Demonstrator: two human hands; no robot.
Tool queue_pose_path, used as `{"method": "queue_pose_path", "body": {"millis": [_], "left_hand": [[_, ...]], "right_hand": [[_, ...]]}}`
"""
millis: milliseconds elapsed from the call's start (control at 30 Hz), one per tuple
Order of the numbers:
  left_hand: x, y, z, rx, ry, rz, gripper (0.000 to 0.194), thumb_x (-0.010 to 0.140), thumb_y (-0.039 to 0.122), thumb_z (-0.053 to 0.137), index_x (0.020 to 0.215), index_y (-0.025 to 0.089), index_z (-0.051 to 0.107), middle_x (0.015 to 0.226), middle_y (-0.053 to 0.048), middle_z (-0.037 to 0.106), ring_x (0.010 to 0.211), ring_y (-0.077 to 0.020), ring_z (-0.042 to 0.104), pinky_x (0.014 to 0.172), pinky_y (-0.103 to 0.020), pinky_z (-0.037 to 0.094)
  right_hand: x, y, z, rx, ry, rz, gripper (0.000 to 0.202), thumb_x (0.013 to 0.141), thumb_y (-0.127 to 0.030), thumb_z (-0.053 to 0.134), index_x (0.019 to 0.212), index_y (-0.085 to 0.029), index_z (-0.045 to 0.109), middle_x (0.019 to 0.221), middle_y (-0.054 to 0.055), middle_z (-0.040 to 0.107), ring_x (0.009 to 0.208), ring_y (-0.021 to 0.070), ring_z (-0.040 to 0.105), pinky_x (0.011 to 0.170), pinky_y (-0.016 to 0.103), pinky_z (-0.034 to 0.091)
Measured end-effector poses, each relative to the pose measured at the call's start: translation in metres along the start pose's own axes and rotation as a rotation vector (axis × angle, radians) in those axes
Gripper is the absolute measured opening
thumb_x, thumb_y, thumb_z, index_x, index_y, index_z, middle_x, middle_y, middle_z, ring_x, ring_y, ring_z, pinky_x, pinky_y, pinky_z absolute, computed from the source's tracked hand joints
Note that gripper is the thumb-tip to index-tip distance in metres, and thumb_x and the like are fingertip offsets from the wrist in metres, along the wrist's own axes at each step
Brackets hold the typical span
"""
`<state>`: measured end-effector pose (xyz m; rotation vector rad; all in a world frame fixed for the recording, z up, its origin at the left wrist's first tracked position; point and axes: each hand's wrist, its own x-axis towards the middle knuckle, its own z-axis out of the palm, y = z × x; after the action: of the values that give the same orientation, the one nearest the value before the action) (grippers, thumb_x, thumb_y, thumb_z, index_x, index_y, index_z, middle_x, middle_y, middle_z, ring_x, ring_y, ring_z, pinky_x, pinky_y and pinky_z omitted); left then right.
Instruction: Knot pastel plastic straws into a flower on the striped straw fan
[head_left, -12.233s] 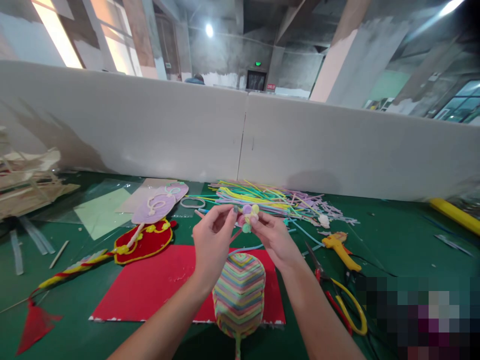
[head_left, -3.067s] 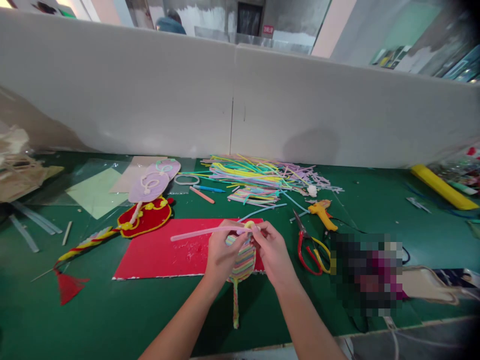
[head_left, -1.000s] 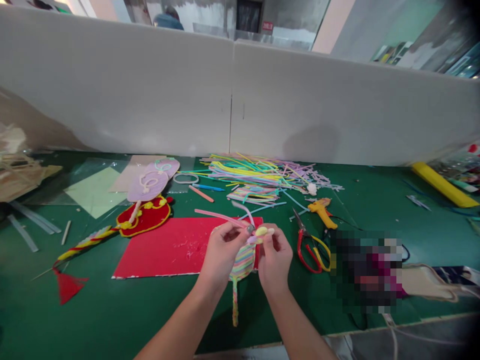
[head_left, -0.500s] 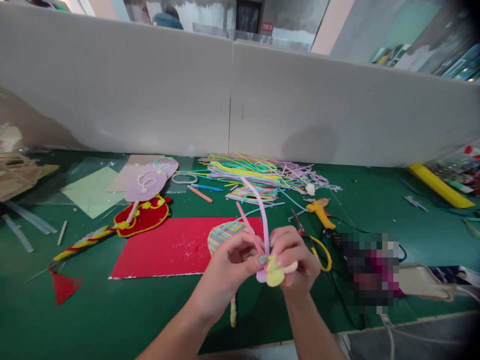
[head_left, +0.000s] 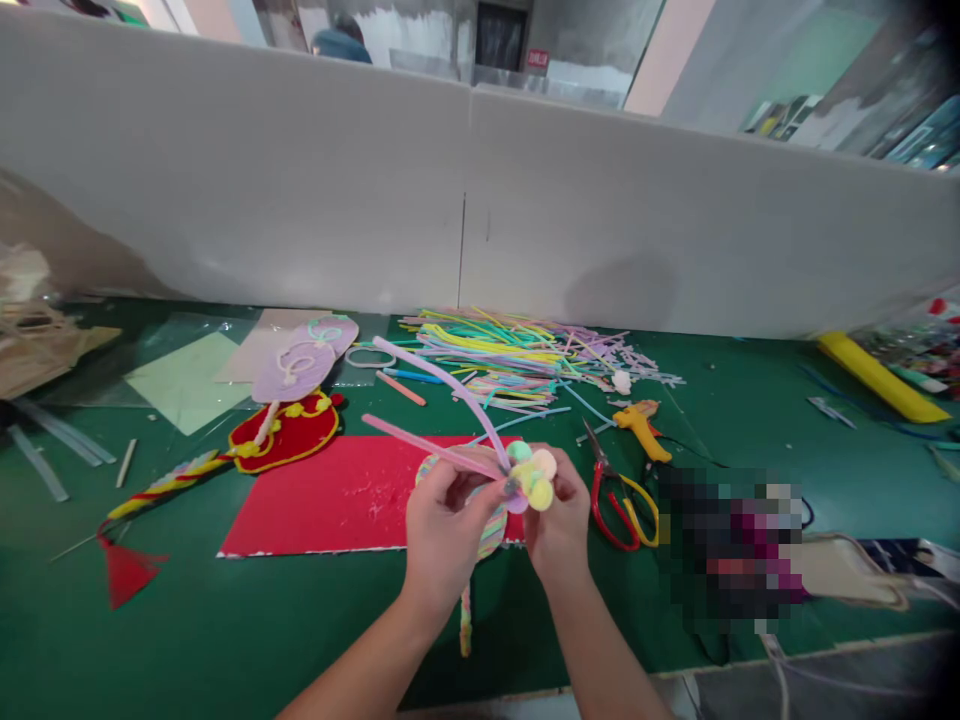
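Note:
Both hands hold one small flower (head_left: 534, 476) with yellow, pink, green and purple fuzzy petals. My left hand (head_left: 450, 510) pinches it at its left side, where a long purple stem (head_left: 450, 382) and a pink stem (head_left: 420, 440) stick out up and to the left. My right hand (head_left: 561, 520) has its fingers closed on the flower's right side. Beneath the hands, partly hidden, lies a striped pastel round fan (head_left: 493, 535) with a braided handle (head_left: 466, 620), over a red board (head_left: 322, 500).
Pipe cleaners (head_left: 495, 350) are piled at the back. Scissors (head_left: 619, 505) and a yellow glue gun (head_left: 641, 428) lie right of my hands. A red fan (head_left: 289, 432) and a purple one (head_left: 296, 370) are on the left. A white partition (head_left: 300, 180) stands behind.
The flower has turned so more petals show, and its stems now lean further left. My right hand has moved left and up slightly, uncovering the scissors' red handle.

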<state>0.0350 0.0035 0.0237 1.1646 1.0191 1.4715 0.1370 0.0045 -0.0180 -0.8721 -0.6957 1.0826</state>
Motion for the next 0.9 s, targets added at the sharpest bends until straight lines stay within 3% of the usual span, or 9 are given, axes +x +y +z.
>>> {"method": "queue_pose_path", "body": {"millis": [67,167,333,500,700,900], "left_hand": [[0.002,-0.006,-0.003,0.099,0.042,0.104,0.007,0.068,0.012,0.067,0.071,0.017,0.062,0.076,-0.001,0.065,0.074,-0.0138,0.062,0.065,-0.022,0.052],[0.007,-0.013,-0.008,0.257,0.063,0.271,0.010,0.070,0.009,0.066,0.072,0.018,0.064,0.075,0.000,0.066,0.075,-0.0131,0.063,0.069,-0.023,0.052],[0.011,-0.018,-0.013,0.388,0.055,0.506,0.012,0.073,0.006,0.063,0.075,0.017,0.063,0.077,-0.001,0.067,0.075,-0.0128,0.063,0.068,-0.024,0.052],[0.011,-0.020,-0.014,0.446,-0.016,0.629,0.012,0.073,0.005,0.063,0.076,0.017,0.063,0.075,-0.002,0.068,0.075,-0.0137,0.064,0.068,-0.024,0.052],[0.012,-0.027,-0.018,0.475,-0.102,0.680,0.013,0.074,0.007,0.063,0.079,0.018,0.064,0.077,-0.001,0.070,0.080,-0.0146,0.065,0.074,-0.026,0.052],[0.010,-0.025,-0.020,0.583,0.012,0.478,0.005,0.076,0.016,0.061,0.079,0.019,0.065,0.086,-0.004,0.068,0.080,-0.0160,0.064,0.067,-0.026,0.053]], "right_hand": [[-0.004,0.001,0.002,0.038,0.023,0.144,0.016,0.068,-0.030,0.070,0.080,-0.020,0.067,0.074,0.002,0.065,0.067,0.0152,0.058,0.063,0.027,0.046],[-0.009,-0.004,0.007,0.087,0.053,0.235,0.022,0.073,-0.039,0.065,0.077,-0.018,0.068,0.075,0.005,0.067,0.070,0.0179,0.061,0.066,0.029,0.048],[-0.009,-0.011,0.010,0.069,-0.028,0.271,0.025,0.071,-0.037,0.068,0.085,-0.017,0.070,0.083,0.006,0.069,0.073,0.0186,0.063,0.068,0.030,0.049],[-0.006,-0.010,0.007,-0.016,0.024,0.265,0.023,0.068,-0.029,0.072,0.090,-0.020,0.069,0.083,0.002,0.068,0.076,0.0147,0.061,0.071,0.025,0.048],[-0.003,-0.010,0.006,-0.021,0.065,0.307,0.013,0.069,-0.028,0.071,0.078,-0.018,0.069,0.072,0.000,0.065,0.069,0.0106,0.058,0.064,0.020,0.046],[-0.005,-0.008,0.008,0.027,0.054,0.314,0.013,0.068,-0.026,0.072,0.078,-0.017,0.068,0.067,0.000,0.061,0.064,0.0100,0.055,0.061,0.021,0.045]]}}
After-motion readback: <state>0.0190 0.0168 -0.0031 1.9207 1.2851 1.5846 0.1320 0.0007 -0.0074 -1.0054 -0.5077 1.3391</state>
